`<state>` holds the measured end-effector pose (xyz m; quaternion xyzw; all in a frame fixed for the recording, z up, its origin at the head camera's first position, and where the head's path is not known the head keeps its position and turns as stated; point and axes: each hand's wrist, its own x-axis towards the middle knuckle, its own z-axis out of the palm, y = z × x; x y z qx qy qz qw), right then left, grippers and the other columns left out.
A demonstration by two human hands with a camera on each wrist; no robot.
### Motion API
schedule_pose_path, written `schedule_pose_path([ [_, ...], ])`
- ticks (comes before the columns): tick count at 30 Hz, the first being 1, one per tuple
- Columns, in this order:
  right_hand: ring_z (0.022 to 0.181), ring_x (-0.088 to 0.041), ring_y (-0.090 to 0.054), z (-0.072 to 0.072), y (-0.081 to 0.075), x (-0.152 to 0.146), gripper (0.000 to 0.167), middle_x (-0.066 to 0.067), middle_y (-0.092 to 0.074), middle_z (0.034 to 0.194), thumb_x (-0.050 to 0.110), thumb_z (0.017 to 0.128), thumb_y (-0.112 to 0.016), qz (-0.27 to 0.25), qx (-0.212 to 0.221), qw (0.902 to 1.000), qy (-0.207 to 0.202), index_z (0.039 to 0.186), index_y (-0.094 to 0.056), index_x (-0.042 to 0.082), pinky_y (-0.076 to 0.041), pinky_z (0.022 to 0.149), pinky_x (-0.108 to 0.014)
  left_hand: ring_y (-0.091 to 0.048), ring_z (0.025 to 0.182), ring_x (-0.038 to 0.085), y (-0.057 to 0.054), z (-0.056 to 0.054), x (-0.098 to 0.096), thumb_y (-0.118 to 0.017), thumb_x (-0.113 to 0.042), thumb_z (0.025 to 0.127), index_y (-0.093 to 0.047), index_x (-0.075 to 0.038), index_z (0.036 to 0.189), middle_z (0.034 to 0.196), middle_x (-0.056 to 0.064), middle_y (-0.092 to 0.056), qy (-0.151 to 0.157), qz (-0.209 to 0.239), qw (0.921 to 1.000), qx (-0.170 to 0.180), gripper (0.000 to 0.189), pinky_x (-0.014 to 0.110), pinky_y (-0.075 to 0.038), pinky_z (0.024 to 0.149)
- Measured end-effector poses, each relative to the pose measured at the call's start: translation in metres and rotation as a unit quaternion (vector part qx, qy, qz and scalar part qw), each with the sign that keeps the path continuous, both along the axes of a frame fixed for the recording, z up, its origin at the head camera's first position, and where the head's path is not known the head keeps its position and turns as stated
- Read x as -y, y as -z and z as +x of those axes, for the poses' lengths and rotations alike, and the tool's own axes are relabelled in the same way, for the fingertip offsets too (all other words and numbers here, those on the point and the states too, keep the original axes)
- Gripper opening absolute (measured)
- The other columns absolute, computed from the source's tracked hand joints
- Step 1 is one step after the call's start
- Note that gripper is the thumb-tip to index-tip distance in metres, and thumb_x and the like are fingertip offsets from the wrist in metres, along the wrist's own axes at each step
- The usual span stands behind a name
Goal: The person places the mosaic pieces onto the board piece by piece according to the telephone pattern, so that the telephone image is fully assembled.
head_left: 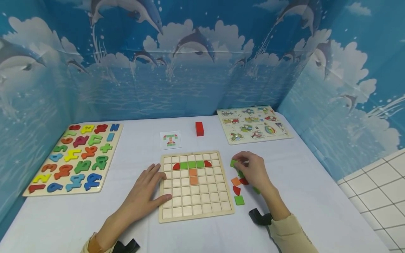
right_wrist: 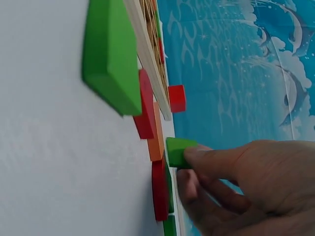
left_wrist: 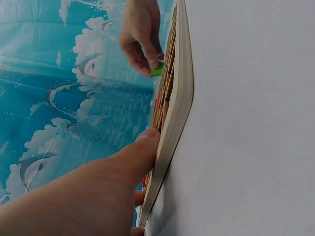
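Note:
My right hand (head_left: 253,170) pinches a green square tile (right_wrist: 178,152) between thumb and fingers, just right of the wooden grid board (head_left: 202,207). My left hand (head_left: 143,189) rests on the board's left edge, thumb and fingertips touching the frame with the fingers fairly straight. On the board lie a row of green squares (head_left: 192,164) with a red quarter-round piece (head_left: 176,166) at each end, and two orange squares (head_left: 193,176) below the middle. Loose beside the right hand are an orange tile (head_left: 235,181), red quarter-rounds (head_left: 236,190) and a green square (head_left: 239,200).
A pattern card (head_left: 171,140) showing a T-like figure lies behind the board, with a red block (head_left: 199,129) to its right. A number puzzle board (head_left: 76,158) is at the left, a picture puzzle board (head_left: 254,124) at the back right. Dolphin-print curtains (head_left: 190,84) surround the table.

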<state>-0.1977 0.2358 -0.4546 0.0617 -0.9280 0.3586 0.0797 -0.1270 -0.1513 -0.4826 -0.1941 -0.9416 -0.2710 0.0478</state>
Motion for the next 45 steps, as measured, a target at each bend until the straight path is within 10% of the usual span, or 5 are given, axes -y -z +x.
schedule_pose_path([
  [23,0.098,-0.014,-0.069,0.008,0.007,0.052,0.021,0.002,-0.074,0.104,0.002,0.093,-0.078,-0.07,-0.01,0.9884,-0.134,0.11,-0.077,0.015,-0.063,0.084,-0.029,-0.026,0.159,0.042,0.001,-0.002,0.001,-0.08,-0.054,0.09,-0.057,-0.018,0.127,0.167,0.018,-0.039,0.0,-0.004,1.0,0.0,0.056,0.065,-0.02,0.128],
  [45,0.084,-0.011,-0.07,0.013,0.01,0.06,0.024,-0.002,-0.076,0.096,-0.002,0.087,-0.084,-0.047,-0.048,0.9915,-0.112,0.108,-0.077,0.006,-0.065,0.08,-0.029,-0.026,0.159,0.042,0.001,-0.003,0.001,-0.079,-0.055,0.089,-0.057,-0.019,0.126,0.167,0.018,-0.039,-0.003,-0.006,1.0,0.004,0.056,0.065,-0.02,0.129],
])
